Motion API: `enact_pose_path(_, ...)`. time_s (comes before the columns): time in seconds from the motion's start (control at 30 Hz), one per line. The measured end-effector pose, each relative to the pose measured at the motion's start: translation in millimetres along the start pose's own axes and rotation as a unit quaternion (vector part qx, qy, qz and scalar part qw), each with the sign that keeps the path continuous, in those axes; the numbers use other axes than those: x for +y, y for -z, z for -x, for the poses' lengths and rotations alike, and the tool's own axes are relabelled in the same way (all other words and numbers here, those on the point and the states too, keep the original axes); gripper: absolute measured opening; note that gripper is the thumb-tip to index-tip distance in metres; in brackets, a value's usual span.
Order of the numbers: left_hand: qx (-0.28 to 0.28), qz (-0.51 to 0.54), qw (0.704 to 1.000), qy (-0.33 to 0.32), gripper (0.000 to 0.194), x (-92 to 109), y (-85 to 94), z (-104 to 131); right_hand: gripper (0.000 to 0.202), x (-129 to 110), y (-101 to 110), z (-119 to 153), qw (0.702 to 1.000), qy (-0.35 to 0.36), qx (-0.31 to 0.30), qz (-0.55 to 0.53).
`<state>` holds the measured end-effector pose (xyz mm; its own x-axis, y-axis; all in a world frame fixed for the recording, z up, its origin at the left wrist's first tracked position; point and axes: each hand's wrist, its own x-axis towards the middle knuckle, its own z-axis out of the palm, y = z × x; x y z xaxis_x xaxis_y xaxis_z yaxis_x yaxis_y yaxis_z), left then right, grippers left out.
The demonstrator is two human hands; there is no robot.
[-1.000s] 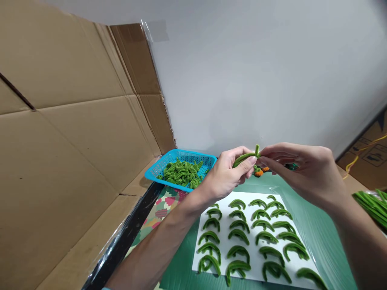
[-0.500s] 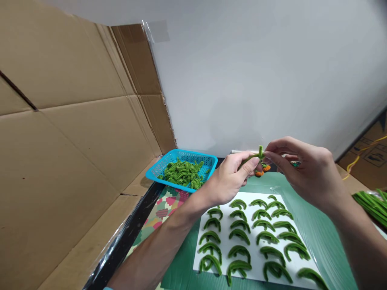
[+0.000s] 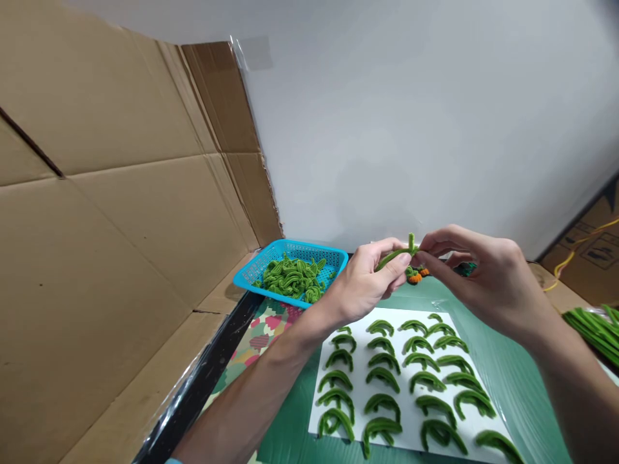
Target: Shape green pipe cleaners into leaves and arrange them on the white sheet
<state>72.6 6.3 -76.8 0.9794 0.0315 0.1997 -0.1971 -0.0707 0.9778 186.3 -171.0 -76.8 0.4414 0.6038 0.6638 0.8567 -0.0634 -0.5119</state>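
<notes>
Above the far edge of a white sheet [image 3: 411, 412], both hands meet at a fuzzy green stem piece [image 3: 411, 242]. My left hand [image 3: 370, 277] pinches its long part between thumb and fingers, and a short end sticks straight up. The fingertips of my right hand [image 3: 464, 270] close on the piece from the right, partly hiding it. On the sheet lie several curved fuzzy green pieces [image 3: 383, 376] in columns. Just behind the hands are small orange and green fuzzy pieces [image 3: 414, 279].
A blue basket [image 3: 242, 281] holding a heap of green fuzzy pieces [image 3: 290, 277] stands at the back left. Green fuzzy stems [image 3: 592, 332] lie at the far right. Cardboard [image 3: 120, 225] rises on the left, a pale wall [image 3: 411, 116] behind. Green covering [image 3: 527, 386] lies under the sheet.
Both hands have shifted very slightly left with the green piece. The upright end has moved a little left too, and more of the dark green item behind my right hand shows.
</notes>
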Motion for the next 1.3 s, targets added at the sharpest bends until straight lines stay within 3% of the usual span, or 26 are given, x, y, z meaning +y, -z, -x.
enact_pose_path(0.13, -0.018, 0.014, 1.0, 0.008, 0.027, 1, 0.6, 0, 0.018, 1, 0, -1, 1.0, 0.002, -0.002, 0.004)
enact_pose_path(0.47, -0.001, 0.045, 0.999, 0.0, 0.031, 0, -4.2, 0, 0.011, -8, -2, 2, 1.0, 0.022, 0.006, 0.017)
enact_pose_path(0.67, -0.007, 0.101, 0.994, -0.032, 0.026, -6, -9.4, -3, 0.009, -14, -4, 2, 0.996, 0.052, 0.03, 0.065)
enact_pose_path(1.0, -0.001, 0.108, 0.994, 0.004, 0.033, 0, -7.0, -3, 0.006, -13, -5, 3, 0.989, 0.074, 0.081, 0.102)
enact_pose_path(1.3, 0.036, 0.031, 0.999, 0.016, 0.027, 0, -4.4, -2, 0.005, -10, -4, 5, 0.996, 0.059, 0.044, 0.051)
